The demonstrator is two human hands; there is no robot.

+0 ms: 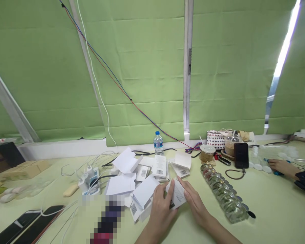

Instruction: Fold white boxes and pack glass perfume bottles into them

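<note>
"What could go wrong on our pale, smooth table (271, 218)?"

"Our angular heap of matte white cartons (120, 184) might slide, being loosely stacked; our row of clear, rounded jars (222, 195) might scatter if bumped."

"And our fingers?"

"Our left hand (162, 202) and right hand (196, 203) grasp a printed thin-card box (179, 195) between them, just right of the heap; squeezing too hard could crease it."

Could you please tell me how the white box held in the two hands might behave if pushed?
The white box looks like thin printed card, so it is probably light and may dent under pressure. Its flat faces and straight edges suggest it would slide rather than roll.
</note>
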